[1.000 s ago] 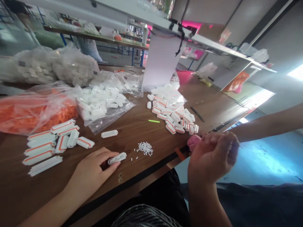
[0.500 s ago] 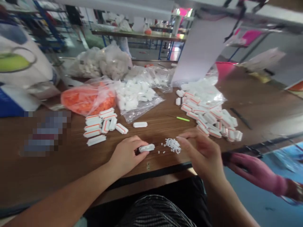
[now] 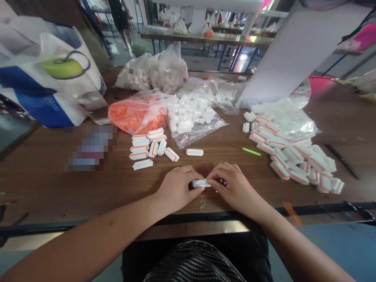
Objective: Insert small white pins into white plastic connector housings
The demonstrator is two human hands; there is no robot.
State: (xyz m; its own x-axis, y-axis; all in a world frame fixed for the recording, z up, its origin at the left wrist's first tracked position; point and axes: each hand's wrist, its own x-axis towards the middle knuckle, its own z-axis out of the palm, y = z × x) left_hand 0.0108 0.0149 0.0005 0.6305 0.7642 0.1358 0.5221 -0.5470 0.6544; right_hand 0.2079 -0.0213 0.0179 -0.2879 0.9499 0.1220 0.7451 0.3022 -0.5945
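My left hand [image 3: 179,187] is closed round a small white plastic housing [image 3: 201,183], holding it level just above the table; its upper face shows a row of small marks or slots. At the housing's right end, my right hand [image 3: 233,187] is pinched, thumb against forefinger. Whatever sits between those fingertips is too small to make out. Tiny white pieces [image 3: 223,181] lie under the right hand, mostly hidden by it. Beyond my hands lies a single white housing [image 3: 194,152]. A group of white housings with orange strips [image 3: 139,149] lies to the left.
A bigger heap of orange-striped housings [image 3: 296,156] covers the right side, near a green-handled pick [image 3: 251,151] and a dark thin tool [image 3: 342,160]. Behind stand a bag of orange parts [image 3: 136,115], a bag of white parts [image 3: 190,117] and a white panel [image 3: 290,55].
My right hand has moved left from beside the tiny white pieces to the housing in my left hand. The view has shifted, and a pink-gloved hand at the right is out of sight.
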